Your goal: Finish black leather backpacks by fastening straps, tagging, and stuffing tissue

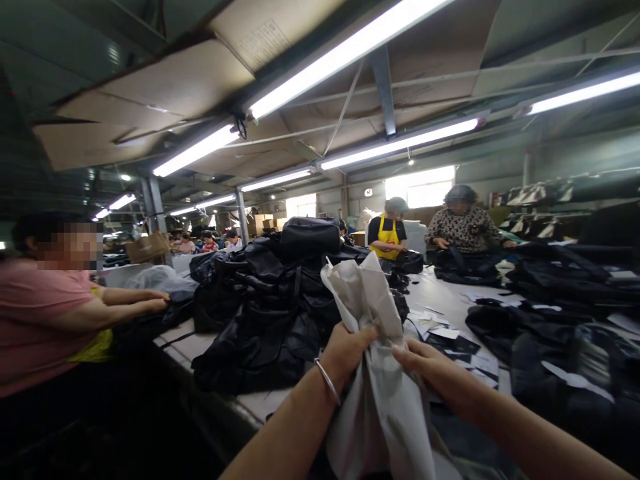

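Note:
Both my hands grip a bunch of crumpled white paper (367,293) that stands up between them and trails down toward me. My left hand (346,350), with a thin silver bangle on the wrist, is closed round the paper's left side. My right hand (425,367) pinches the paper from the right. Just beyond the paper lies a big heap of black bags (270,313) on a long white table (445,293).
A person in a pink top (35,313) reaches over the table at left. Two people, one in a yellow apron (387,237), work at the far end. More black bags (565,320) and white paper tags (440,330) lie at right. Tube lights hang overhead.

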Demonstrator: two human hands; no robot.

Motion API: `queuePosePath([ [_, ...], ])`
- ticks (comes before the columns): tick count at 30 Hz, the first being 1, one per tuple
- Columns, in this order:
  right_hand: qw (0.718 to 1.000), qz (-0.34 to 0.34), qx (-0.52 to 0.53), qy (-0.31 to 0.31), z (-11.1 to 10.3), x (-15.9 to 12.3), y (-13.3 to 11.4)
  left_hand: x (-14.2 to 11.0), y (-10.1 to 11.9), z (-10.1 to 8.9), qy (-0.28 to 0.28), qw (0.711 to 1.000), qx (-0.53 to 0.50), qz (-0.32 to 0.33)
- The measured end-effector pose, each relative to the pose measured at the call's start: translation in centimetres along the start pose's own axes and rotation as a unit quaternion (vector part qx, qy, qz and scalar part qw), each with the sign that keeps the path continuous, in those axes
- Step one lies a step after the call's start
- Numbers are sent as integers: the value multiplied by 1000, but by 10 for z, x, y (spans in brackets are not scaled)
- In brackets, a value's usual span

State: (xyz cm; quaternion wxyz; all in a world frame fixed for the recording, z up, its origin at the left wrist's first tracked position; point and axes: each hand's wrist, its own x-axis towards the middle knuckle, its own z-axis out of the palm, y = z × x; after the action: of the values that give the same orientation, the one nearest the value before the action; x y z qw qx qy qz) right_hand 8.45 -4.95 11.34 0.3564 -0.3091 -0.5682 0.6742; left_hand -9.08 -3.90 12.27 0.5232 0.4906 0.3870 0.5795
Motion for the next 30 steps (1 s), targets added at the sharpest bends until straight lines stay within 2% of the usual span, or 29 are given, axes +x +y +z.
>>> queuePosePath([
  [3,993,15,109,-52,14,8,14,11,-11,10,57,998,17,-1],
  [5,988,37,142,-39,21,18,24,20,-21,16,89,996,22,-12],
  [7,990,57,128,-13,20,30,31,29,-29,17,91,995,13,-29],
  [8,993,63,100,9,17,37,34,34,-33,14,78,996,8,-35],
  [10,995,62,22,73,2,49,39,43,-41,0,15,999,38,-21],
  [12,986,51,-44,153,-21,61,42,49,-51,-21,-79,984,161,6],
  [15,957,37,-101,268,-63,77,48,50,-73,-53,-190,913,362,-9],
  [18,923,15,-165,346,-96,89,58,41,-100,-71,-258,863,431,-58],
  [20,915,4,-192,354,-104,94,67,33,-116,-75,-301,832,459,-80],
  [22,918,1,-206,339,-103,98,78,28,-125,-75,-336,806,478,-98],
  [25,924,-11,-227,306,-92,106,95,27,-127,-73,-374,753,532,-98],
  [27,922,-37,-247,296,-87,114,105,31,-124,-72,-379,726,565,-101],
  [28,918,-55,-259,297,-87,119,109,32,-123,-72,-375,727,566,-103],
  [30,903,-98,-286,304,-88,130,115,33,-120,-72,-360,757,536,-98],
])
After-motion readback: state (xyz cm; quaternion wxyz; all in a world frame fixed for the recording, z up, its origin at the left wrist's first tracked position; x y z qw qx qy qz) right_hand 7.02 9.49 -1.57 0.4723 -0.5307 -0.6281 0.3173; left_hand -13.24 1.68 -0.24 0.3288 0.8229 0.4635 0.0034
